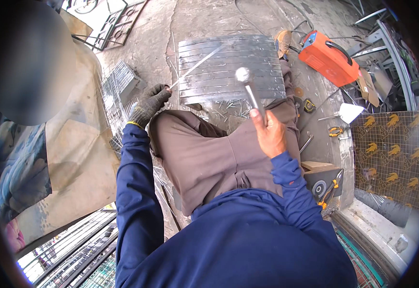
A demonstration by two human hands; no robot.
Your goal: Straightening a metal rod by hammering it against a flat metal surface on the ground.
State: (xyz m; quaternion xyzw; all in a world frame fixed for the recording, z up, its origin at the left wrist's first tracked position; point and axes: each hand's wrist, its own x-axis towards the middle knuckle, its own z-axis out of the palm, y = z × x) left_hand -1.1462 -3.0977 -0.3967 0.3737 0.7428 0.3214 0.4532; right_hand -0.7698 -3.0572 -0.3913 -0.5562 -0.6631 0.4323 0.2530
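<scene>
My gloved left hand is closed on one end of a thin, pale metal strip. The strip slants up and to the right across a grey slatted metal work surface. My bare right hand grips the shaft of a hammer. Its shiny rounded head is raised over the near right part of the slats, apart from the strip. Loose nails or short metal pieces lie between my legs, at the near edge of the slats.
An orange machine with a black handle stands at the far right. Nearby lie a tape measure, orange-handled pliers and a grinding disc. Stacked metal pieces sit left of the slats; brown sheeting covers the left side.
</scene>
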